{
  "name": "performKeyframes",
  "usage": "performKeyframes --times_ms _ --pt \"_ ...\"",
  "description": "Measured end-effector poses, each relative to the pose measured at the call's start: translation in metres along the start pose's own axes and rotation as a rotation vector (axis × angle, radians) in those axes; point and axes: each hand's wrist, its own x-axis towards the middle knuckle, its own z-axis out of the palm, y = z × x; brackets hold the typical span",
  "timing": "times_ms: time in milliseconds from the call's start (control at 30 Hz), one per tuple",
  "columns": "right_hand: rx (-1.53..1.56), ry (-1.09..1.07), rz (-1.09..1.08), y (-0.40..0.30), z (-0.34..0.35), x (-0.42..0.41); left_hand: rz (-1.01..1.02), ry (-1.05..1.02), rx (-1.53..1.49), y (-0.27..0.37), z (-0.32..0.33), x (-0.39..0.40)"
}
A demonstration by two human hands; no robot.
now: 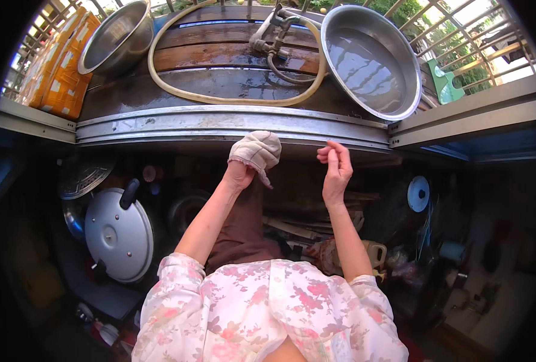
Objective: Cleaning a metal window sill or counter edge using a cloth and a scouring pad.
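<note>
A pale quilted cloth with pink edge stitching, perhaps a mitt (259, 151), covers the fingers of my left hand (240, 174). Only the wrist and the base of that hand show. One corner of the cloth hangs down on the right. Both hands are near the metal window track (231, 123). My right hand (337, 169) is raised to the right of the cloth, apart from it. Its index finger points left, the other fingers are partly curled, and nothing is in it.
Past the track, a yellowish hose (231, 100), a tap (277, 38) and a metal basin of water (369, 72) rest on wet planks (195, 56). Another steel basin (116, 38) leans by a taped orange box (64, 72). A large pot lid (118, 235) is low left.
</note>
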Motion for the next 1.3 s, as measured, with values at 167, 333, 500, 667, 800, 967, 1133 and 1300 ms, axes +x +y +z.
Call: performKeyframes --times_ms 167,333,500,667,800,967,1133,1300 --pt "-0.057 -0.151 0.145 0.046 0.027 -0.04 -0.127 -0.071 -0.526 -0.004 0.008 -0.01" --pt "0.277 -0.144 0.551 0.048 0.068 -0.047 -0.108 -0.054 -0.577 -0.003 -0.009 -0.025" --pt "0.422 -0.316 0.619 0.054 0.078 -0.049 -0.06 -0.033 -0.592 0.001 -0.01 -0.043" --pt "0.577 -0.281 0.736 0.038 0.067 -0.045 0.033 0.022 -0.309 0.012 -0.043 -0.06" --pt "0.752 -0.221 0.625 0.002 0.064 -0.042 0.088 0.068 0.064 0.016 -0.053 -0.069" --pt "0.943 -0.235 0.467 -0.023 0.041 -0.031 0.245 0.012 0.765 0.019 -0.061 -0.071" --pt "1.057 -0.2 0.361 -0.051 0.028 -0.02 0.427 -0.193 1.12 0.026 -0.036 -0.065" --pt "1.001 -0.062 0.358 -0.055 0.013 -0.012 0.621 -0.308 1.496 0.032 -0.001 -0.055"
